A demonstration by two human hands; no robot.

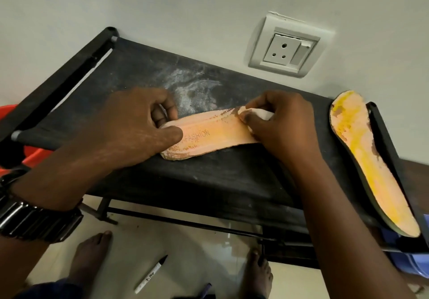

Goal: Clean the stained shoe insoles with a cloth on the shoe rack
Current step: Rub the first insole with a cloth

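An orange insole (209,133) printed "FASHION" lies flat across the black fabric top of the shoe rack (220,178), with brown stains along its edges. My left hand (130,131) pins its left end down, thumb on top and fingers curled round the far edge. My right hand (278,122) pinches a small white cloth (263,114) and presses it on the insole's right end. A second insole (369,164), orange with yellow and brown stains, lies along the rack's right edge.
A white dusty smear (192,89) marks the rack top behind the insole. A wall socket (287,47) sits on the white wall above. A marker pen (151,273) lies on the tiled floor by my bare feet. An orange tub (34,157) shows at left, a blue container (408,259) at lower right.
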